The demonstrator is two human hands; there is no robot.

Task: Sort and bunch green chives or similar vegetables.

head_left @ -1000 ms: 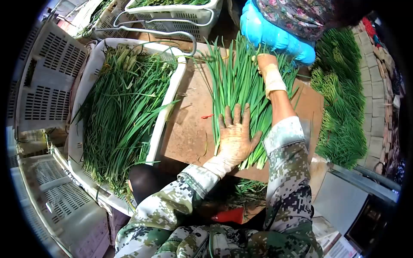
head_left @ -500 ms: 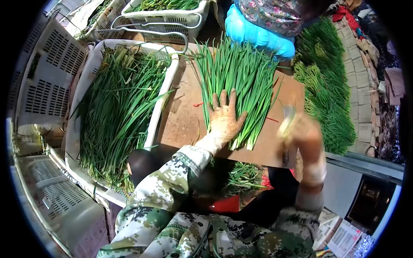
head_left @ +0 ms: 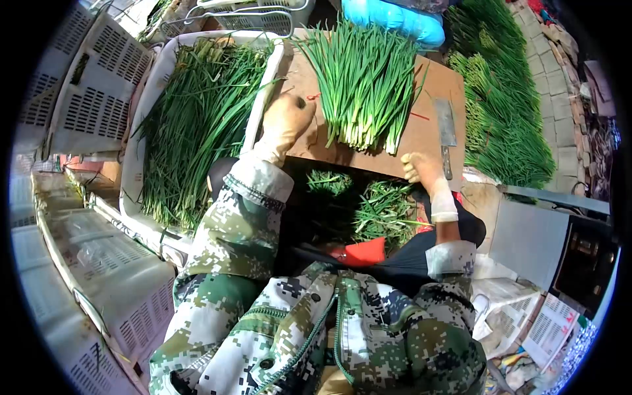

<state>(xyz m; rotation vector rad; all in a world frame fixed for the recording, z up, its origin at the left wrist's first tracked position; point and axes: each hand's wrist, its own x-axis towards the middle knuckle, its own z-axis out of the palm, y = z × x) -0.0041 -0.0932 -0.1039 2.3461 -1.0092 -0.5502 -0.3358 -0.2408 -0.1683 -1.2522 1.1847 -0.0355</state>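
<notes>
A fanned bunch of green leafy stalks (head_left: 365, 92) lies on a brown board (head_left: 431, 79), its pale cut ends toward me. My left hand (head_left: 288, 122), fingers curled, is at the board's left edge beside the white crate; what it may hold is hidden. My right hand (head_left: 423, 172) is closed at the board's near right edge, below the stalks; its contents cannot be made out. Just right of it a cleaver (head_left: 446, 128) lies flat on the board, its handle toward me.
A white crate (head_left: 263, 99) full of greens stands left of the board. More bunches (head_left: 503, 99) lie at the right. Loose trimmings (head_left: 382, 210) are below the board. Across it is a person's blue sleeve (head_left: 395, 21). Stacked crates (head_left: 99, 85) stand far left.
My left hand has lifted off the stalks and moved left, its fingers now curled. My right hand has moved left of the cleaver's handle. The whole view has shifted, showing more of my jacket.
</notes>
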